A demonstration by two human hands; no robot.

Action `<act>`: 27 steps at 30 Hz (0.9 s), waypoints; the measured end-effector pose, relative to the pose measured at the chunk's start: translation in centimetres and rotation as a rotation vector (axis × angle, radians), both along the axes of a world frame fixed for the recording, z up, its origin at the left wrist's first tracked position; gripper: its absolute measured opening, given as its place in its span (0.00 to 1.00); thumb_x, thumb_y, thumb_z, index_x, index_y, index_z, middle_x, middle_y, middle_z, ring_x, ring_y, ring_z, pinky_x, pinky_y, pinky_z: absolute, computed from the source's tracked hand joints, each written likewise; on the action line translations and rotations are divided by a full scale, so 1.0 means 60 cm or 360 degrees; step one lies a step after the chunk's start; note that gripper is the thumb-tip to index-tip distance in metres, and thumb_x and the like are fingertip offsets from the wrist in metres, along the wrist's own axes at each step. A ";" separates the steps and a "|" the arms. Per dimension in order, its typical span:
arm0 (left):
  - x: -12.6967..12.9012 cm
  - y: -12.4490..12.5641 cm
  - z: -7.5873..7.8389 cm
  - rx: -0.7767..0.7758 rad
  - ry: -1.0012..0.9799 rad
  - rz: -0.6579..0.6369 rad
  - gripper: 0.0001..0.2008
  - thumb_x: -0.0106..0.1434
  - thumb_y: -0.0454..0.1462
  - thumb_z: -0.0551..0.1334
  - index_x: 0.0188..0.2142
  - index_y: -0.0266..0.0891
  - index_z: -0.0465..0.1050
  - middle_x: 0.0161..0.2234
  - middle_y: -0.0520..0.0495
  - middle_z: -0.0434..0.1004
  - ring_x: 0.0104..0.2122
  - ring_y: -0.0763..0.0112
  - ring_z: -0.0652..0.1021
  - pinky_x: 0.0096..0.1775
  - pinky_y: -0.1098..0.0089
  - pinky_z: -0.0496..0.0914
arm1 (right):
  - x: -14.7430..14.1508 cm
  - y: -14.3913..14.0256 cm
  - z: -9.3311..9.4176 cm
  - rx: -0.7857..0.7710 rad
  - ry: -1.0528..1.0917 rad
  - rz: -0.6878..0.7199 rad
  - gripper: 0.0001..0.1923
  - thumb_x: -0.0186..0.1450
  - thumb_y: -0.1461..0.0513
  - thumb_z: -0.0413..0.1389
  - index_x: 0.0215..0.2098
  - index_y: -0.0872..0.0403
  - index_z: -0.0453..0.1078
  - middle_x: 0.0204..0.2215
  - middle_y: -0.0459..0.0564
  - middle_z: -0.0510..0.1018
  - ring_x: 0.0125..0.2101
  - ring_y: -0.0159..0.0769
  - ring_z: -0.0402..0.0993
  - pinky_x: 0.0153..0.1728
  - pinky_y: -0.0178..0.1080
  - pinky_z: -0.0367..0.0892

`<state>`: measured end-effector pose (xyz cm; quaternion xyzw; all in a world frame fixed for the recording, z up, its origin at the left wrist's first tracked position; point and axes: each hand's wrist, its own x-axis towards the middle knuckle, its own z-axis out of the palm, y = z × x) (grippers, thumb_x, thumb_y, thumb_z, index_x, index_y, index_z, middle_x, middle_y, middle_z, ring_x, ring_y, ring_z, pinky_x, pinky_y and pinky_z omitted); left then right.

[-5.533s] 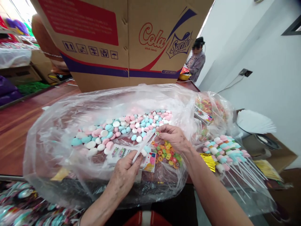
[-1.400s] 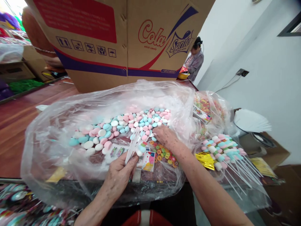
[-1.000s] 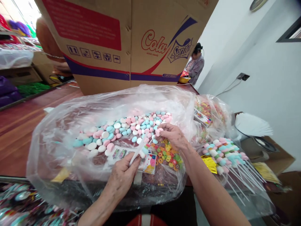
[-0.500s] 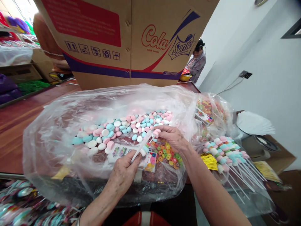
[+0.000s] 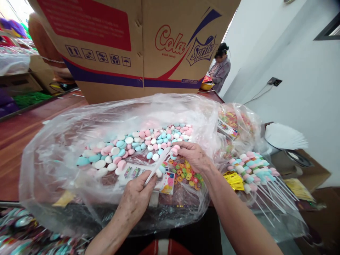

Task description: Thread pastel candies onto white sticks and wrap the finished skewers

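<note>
Lifted from the candy heap [image 5: 140, 141] since earlier, the right hand [image 5: 195, 156] pinches a pink candy [image 5: 175, 149], maybe touching white sticks [image 5: 157, 168], which the left hand [image 5: 138, 194] clamps low, leaving tips free toward one o'clock.

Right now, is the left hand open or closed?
Closed: the left hand pinches white sticks between thumb and fingers, their far ends pointing toward the right hand.

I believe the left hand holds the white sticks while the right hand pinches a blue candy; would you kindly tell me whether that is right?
Not quite: the candy in the right hand is pink, as the head view shows; the left hand does hold the white sticks.
</note>
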<state>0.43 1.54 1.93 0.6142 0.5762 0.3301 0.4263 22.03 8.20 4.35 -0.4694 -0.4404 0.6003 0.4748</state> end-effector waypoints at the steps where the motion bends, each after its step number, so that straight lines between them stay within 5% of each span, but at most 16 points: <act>1: 0.000 0.000 0.000 0.0002 -0.0010 -0.0005 0.19 0.65 0.48 0.57 0.42 0.40 0.81 0.19 0.56 0.67 0.23 0.67 0.68 0.28 0.72 0.62 | 0.001 0.001 -0.003 -0.0010 0.0017 -0.0003 0.13 0.52 0.60 0.66 0.37 0.52 0.82 0.29 0.43 0.81 0.27 0.26 0.69 0.27 0.30 0.63; 8: 0.003 0.004 0.003 0.0011 0.0035 -0.0033 0.18 0.65 0.48 0.57 0.37 0.40 0.81 0.23 0.53 0.75 0.26 0.67 0.70 0.29 0.72 0.62 | 0.003 0.000 -0.006 -0.0001 0.0038 0.0028 0.15 0.52 0.59 0.66 0.38 0.52 0.82 0.31 0.44 0.82 0.29 0.28 0.72 0.31 0.32 0.65; 13: 0.002 0.001 0.001 -0.0040 -0.0024 -0.0042 0.17 0.65 0.49 0.58 0.35 0.41 0.80 0.19 0.55 0.68 0.23 0.67 0.67 0.26 0.73 0.60 | 0.002 -0.004 -0.004 0.0049 -0.0084 0.0062 0.15 0.53 0.58 0.66 0.39 0.49 0.82 0.37 0.44 0.83 0.37 0.34 0.75 0.40 0.37 0.69; 19: 0.003 0.000 -0.003 -0.0028 -0.0161 -0.0024 0.17 0.63 0.50 0.60 0.31 0.40 0.78 0.20 0.53 0.69 0.25 0.67 0.68 0.27 0.72 0.61 | -0.001 -0.012 0.001 0.0036 -0.0164 0.0126 0.16 0.54 0.57 0.64 0.41 0.49 0.82 0.32 0.44 0.82 0.29 0.32 0.74 0.35 0.38 0.70; 27: 0.015 -0.004 0.008 -0.0047 -0.0123 -0.0023 0.17 0.63 0.49 0.57 0.33 0.40 0.76 0.19 0.56 0.64 0.23 0.68 0.66 0.27 0.71 0.61 | -0.013 -0.027 -0.024 0.0291 -0.0467 0.0064 0.21 0.65 0.58 0.56 0.56 0.46 0.75 0.35 0.45 0.82 0.34 0.36 0.78 0.41 0.42 0.73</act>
